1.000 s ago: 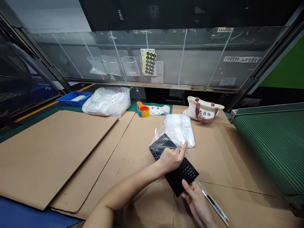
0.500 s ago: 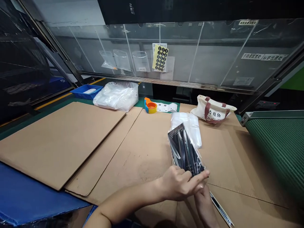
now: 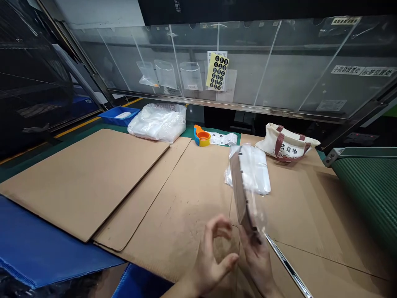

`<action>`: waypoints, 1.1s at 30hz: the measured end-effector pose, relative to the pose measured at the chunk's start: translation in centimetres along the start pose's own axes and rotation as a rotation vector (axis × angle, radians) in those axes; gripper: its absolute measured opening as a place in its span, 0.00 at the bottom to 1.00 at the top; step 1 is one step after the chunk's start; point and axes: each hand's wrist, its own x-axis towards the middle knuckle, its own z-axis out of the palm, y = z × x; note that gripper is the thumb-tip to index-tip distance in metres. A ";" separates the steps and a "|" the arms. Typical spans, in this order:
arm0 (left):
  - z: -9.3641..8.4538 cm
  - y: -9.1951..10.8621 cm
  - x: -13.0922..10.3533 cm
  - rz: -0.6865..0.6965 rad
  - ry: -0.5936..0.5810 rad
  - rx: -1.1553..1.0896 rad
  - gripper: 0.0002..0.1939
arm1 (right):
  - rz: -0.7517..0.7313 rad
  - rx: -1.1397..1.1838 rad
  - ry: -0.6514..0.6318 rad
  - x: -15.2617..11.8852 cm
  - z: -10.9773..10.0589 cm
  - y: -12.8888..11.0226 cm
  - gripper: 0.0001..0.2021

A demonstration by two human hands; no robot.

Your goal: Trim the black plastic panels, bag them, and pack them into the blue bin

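My right hand grips the lower end of a flat dark pack in a transparent plastic bag. The pack stands tilted nearly on edge, its brownish side towards me and loose film along its right. Left of it, my left hand is apart from the pack, thumb and fingers curved in an open C with nothing between them. Behind the pack lies a stack of transparent plastic bags, partly hidden by it. A thin shiny metal strip rests on the cardboard beside my right hand.
Cardboard sheets cover the table. Along the back are a blue tray, a bulky plastic bag, a tape dispenser with a label strip, and a canvas bag. A green conveyor belt runs at right.
My left hand has let go of the pack and moved down and left, opening. My right hand has turned the pack from its black face to its edge and brownish side.
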 end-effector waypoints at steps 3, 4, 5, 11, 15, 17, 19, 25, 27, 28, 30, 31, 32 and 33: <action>-0.8 -0.2 0.5 -0.296 0.020 -0.350 0.49 | -0.476 -0.449 -0.257 0.5 0.5 0.8 0.22; -1.0 -0.4 0.7 -0.367 0.032 -0.384 0.48 | -0.582 -0.572 -0.300 0.7 0.8 1.0 0.25; -1.3 -0.5 0.8 -0.433 0.073 -0.397 0.46 | -0.657 -0.667 -0.318 0.8 1.3 1.1 0.27; -2.9 -1.1 0.1 -0.619 0.460 -0.603 0.45 | -0.844 -0.740 -0.388 0.2 4.0 1.1 0.30; -5.0 -1.7 -0.7 -0.621 0.528 -0.555 0.45 | -0.866 -0.582 -0.404 -0.5 4.4 0.7 0.24; -6.2 -2.1 -1.2 -0.624 0.514 -0.459 0.43 | -0.840 -0.545 -0.407 -0.6 4.2 0.9 0.24; -7.3 -2.5 -1.6 -0.648 0.497 -0.328 0.41 | -0.751 -0.544 -0.385 -0.6 3.9 1.5 0.22; -9.3 -3.3 -1.9 -0.819 0.502 -0.236 0.36 | -0.225 -0.458 -0.399 -0.2 2.9 3.8 0.17; -9.6 -3.1 -1.7 -0.860 0.541 -0.305 0.35 | -0.064 -0.384 -0.462 -0.3 3.0 4.0 0.20; -9.7 -2.9 -1.6 -0.874 0.560 -0.348 0.35 | -0.011 -0.349 -0.506 -0.4 3.2 3.9 0.21; -9.9 -2.6 -1.4 -0.854 0.630 -0.431 0.32 | 0.044 -0.285 -0.592 -0.5 3.7 3.6 0.21; -10.0 -2.5 -1.4 -0.828 0.677 -0.462 0.30 | 0.058 -0.258 -0.628 -0.6 3.9 3.3 0.20; -10.2 -2.3 -1.5 -0.797 0.725 -0.478 0.27 | 0.070 -0.239 -0.656 -0.6 4.1 3.0 0.18; -10.3 -2.3 -1.6 -0.768 0.766 -0.478 0.25 | 0.081 -0.229 -0.676 -0.6 4.1 2.7 0.17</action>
